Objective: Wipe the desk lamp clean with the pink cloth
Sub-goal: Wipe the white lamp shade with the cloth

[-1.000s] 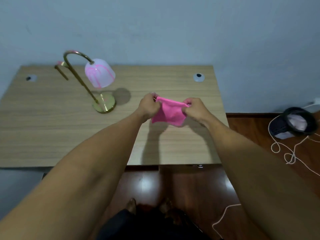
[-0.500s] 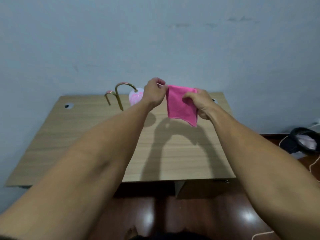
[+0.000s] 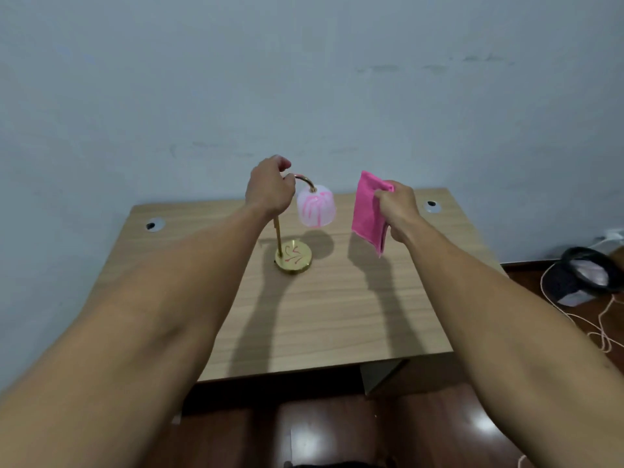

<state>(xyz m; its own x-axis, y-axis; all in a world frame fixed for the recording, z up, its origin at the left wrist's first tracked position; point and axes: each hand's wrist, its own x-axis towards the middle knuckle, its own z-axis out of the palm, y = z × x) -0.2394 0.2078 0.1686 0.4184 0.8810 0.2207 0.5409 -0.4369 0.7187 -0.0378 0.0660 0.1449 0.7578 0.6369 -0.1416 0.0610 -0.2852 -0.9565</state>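
The desk lamp (image 3: 293, 256) has a round gold base with pink marks, a gold curved stem and a white shade (image 3: 316, 206) streaked with pink. It stands on the wooden desk (image 3: 337, 309). My left hand (image 3: 270, 189) grips the top of the curved stem, hiding part of it. My right hand (image 3: 396, 207) holds the pink cloth (image 3: 368, 211) folded and hanging in the air, to the right of the shade and apart from it.
Two cable holes sit in the desk's far corners, one at the left (image 3: 153, 225) and one at the right (image 3: 431, 206). A pale wall stands behind the desk. On the floor at right lie a dark bin (image 3: 587, 270) and a white cord (image 3: 604, 319).
My left hand let go of the cloth and took hold of the lamp's stem. My right hand now holds the cloth alone, moved right. The lamp stands nearer the desk's middle.
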